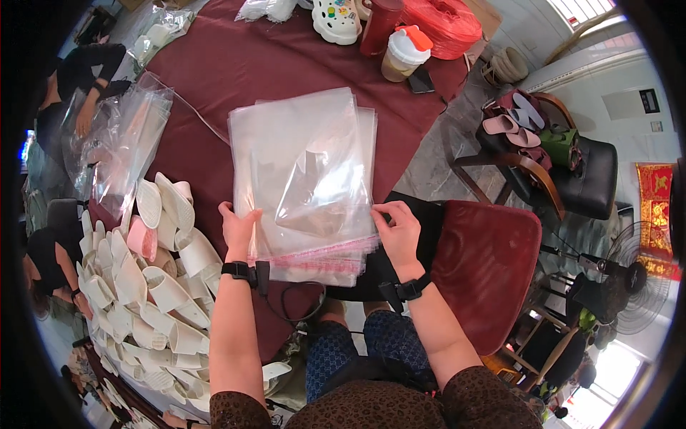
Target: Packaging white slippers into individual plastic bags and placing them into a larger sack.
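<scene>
A stack of clear plastic bags (304, 171) with red adhesive strips along the near edge lies on the dark red tablecloth (236, 64). My left hand (237, 229) grips the stack's lower left corner. At the lower right edge, my right hand (397, 230) pinches the top bag. The top bag is puffed up slightly in the middle. Both wrists wear black bands.
A heap of white slippers (153, 286), one of them pink, lies at my left. More clear bags (125, 143) lie beyond it. A white clog, a red flask and a lidded cup (404, 53) stand at the table's far end. A red chair (486, 264) is at my right. Other people sit at left.
</scene>
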`<state>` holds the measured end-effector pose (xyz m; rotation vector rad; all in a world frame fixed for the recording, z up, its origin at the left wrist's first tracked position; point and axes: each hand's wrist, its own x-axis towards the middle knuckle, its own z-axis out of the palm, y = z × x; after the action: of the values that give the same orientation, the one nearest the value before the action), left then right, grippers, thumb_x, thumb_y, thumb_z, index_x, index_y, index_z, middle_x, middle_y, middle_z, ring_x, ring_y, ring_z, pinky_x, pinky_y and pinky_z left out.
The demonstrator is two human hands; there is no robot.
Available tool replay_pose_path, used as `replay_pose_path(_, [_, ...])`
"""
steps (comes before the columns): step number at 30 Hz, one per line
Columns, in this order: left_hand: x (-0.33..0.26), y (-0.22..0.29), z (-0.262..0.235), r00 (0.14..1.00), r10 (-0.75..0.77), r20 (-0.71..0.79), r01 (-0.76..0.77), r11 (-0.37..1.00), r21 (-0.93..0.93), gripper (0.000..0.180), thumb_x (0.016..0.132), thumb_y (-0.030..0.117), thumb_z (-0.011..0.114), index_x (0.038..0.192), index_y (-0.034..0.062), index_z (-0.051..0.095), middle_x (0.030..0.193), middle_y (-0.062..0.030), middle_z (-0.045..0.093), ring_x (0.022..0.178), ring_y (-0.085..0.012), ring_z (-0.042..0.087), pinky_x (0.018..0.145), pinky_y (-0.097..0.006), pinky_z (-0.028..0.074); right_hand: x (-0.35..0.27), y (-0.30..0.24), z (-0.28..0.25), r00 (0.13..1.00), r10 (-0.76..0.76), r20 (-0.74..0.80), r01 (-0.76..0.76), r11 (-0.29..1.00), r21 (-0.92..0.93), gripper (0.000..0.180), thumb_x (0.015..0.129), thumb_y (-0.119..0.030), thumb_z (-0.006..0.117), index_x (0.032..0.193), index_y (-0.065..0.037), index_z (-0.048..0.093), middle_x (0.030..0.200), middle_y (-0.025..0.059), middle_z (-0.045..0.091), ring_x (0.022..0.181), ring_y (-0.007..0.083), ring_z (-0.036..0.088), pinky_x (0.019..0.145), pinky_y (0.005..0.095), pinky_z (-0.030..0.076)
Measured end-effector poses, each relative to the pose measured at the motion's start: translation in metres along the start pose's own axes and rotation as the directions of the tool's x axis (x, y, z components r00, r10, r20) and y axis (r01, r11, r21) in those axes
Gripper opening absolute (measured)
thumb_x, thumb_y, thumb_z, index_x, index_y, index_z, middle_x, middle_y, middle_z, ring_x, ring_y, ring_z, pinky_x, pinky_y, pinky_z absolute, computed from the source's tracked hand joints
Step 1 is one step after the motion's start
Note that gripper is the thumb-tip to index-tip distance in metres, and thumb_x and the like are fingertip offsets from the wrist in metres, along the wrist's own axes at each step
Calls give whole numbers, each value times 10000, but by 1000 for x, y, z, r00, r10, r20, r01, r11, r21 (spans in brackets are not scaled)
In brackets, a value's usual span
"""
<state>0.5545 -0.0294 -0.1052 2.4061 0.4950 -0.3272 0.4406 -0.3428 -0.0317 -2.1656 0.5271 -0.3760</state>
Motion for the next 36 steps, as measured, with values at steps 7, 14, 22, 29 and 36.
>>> replay_pose_path(7, [-1,-2,-1,1000,2,-11,-1,999,35,777,666,363,791,1224,28,366,1065,-251,619,987,-399,613,850,-437,477,0,-17,4,997,-76,-29,73,993,-97,67,771,-77,706,819,-68,661,785,38,625,543,190,584,515,286,464])
replay_pose_path(14, [-4,5,-1,1000,11,-11,-10,999,33,772,668,368,787,1221,33,366,1072,-241,619,984,-396,614,841,-438,481,-1,25,13,964,200,177,-213,975,59,107,831,-116,663,846,-24,612,814,65,672,591,137,610,530,270,462])
replay_pose_path(22, [-3,4,-2,1000,-9,-25,10,999,36,759,667,370,812,1189,21,386,1064,-242,611,983,-391,613,848,-427,481,9,9,-5,667,442,600,-732,538,418,262,848,-156,689,1062,-18,626,857,31,680,691,82,610,521,190,430])
replay_pose_path(29, [-5,7,-1,999,4,-33,-2,998,66,736,680,344,794,1196,40,368,1046,-244,626,957,-399,625,822,-447,490,8,19,-4,683,448,577,-717,563,411,164,860,-174,695,952,-43,656,798,0,650,661,49,588,496,175,422])
replay_pose_path(36, [-5,5,-1,1000,-4,-26,6,999,51,744,680,353,793,1205,43,367,1051,-240,627,960,-398,625,824,-442,490,1,20,7,740,422,524,-644,671,368,162,900,-203,648,875,-49,602,688,9,623,526,51,530,452,190,394])
